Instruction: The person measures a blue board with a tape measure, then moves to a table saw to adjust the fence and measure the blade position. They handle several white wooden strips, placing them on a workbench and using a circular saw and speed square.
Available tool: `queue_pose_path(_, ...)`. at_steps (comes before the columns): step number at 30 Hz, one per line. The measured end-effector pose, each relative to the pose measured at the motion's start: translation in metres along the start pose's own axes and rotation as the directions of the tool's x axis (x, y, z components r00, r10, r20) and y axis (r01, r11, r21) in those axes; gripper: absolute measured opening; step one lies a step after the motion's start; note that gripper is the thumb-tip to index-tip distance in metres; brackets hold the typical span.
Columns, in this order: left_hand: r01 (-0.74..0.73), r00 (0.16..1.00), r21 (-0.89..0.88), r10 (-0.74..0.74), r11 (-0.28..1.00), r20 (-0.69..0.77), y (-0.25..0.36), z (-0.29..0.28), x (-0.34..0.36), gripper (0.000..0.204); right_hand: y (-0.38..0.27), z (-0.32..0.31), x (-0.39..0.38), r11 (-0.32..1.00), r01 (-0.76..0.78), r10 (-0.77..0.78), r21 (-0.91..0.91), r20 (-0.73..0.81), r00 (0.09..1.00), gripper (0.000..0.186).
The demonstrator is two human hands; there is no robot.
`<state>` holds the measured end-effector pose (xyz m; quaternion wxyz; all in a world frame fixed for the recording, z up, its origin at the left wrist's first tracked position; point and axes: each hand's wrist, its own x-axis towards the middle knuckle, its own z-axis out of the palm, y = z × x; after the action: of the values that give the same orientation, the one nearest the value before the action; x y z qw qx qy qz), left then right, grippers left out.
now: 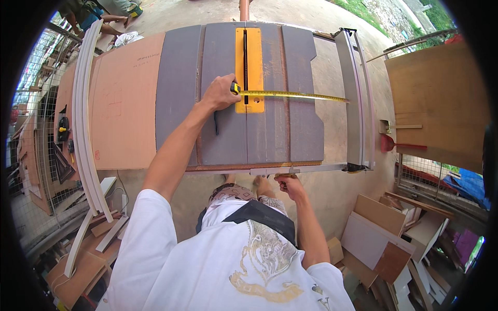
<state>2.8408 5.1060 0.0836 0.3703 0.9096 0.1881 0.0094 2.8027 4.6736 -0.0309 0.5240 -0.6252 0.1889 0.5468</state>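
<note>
My left hand [220, 93] is closed around a yellow and black tape measure [235, 88] above the table saw's grey top [223, 136]. From its case the yellow blade [295, 94] runs right, across the saw's yellow insert plate [254, 62] with its dark slot, and its tip reaches the long metal fence [353, 98]. At the near edge my right hand [291, 186] is closed by the front rail [311, 168]. What its fingers grip there is too small to make out.
A brown board [127, 98] with pale strips [85, 119] along it adjoins the saw at left. Offcuts [381, 236] lean in a pile at lower right. A large brown panel [441, 98] and red dustpan [394, 143] are at right. Another person's hand [124, 20] shows at far left.
</note>
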Motion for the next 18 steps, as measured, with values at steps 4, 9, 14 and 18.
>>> queue_pose_path(4, -0.010, 1.000, 0.028, 0.010, 1.000, -0.003, 0.000, -0.003, 0.000, 0.039, 0.004, -0.001, 0.004, 1.000, 0.023, -0.024, -0.014, -0.030, 0.999, 0.009)
queue_pose_path(9, -0.017, 1.000, 0.045, 0.016, 0.999, 0.023, -0.003, -0.002, 0.008, 0.040, 0.008, -0.003, 0.009, 0.996, 0.068, -0.071, -0.058, -0.067, 0.995, 0.009)
queue_pose_path(14, 0.023, 0.997, -0.007, -0.023, 1.000, 0.073, 0.001, -0.008, 0.010, 0.039, 0.019, 0.018, 0.013, 0.758, 0.126, -0.492, -0.640, -0.433, 0.755, 0.022)
queue_pose_path(18, 0.019, 0.996, -0.003, -0.019, 1.000, 0.087, -0.003, -0.009, 0.013, 0.038, 0.022, 0.020, 0.020, 0.713, 0.193, -0.592, -0.674, -0.430, 0.682, 0.028)
